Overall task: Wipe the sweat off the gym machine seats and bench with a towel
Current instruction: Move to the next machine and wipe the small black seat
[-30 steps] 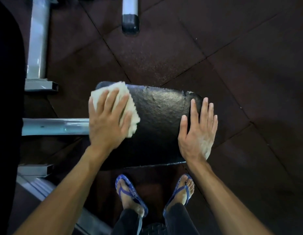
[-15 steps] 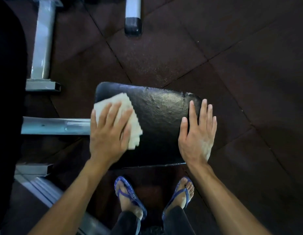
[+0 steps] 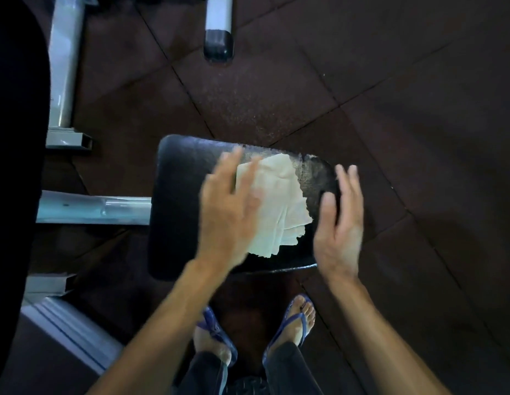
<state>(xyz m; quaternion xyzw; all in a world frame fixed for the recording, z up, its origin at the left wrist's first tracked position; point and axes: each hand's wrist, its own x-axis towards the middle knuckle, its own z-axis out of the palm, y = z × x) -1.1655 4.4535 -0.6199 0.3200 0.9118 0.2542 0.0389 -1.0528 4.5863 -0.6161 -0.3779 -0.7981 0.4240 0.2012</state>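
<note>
A black padded gym seat [image 3: 179, 195] sits in the middle of the head view, its far right corner worn and cracked. A pale folded towel [image 3: 279, 201] lies on the seat's right half. My left hand [image 3: 228, 212] presses flat on the towel's left part with fingers spread, blurred by motion. My right hand [image 3: 338, 223] hovers at the seat's right edge, fingers apart and holding nothing, also blurred.
A grey metal bar [image 3: 94, 208] runs left from the seat. Grey frame posts [image 3: 64, 67] and a black-capped leg [image 3: 218, 27] stand beyond. A large black pad [image 3: 11, 138] fills the left edge. My feet in blue flip-flops [image 3: 299, 317] stand on dark rubber tiles.
My left hand has swept the towel from the seat's left side toward the right. My right hand has lifted off the seat's right edge.
</note>
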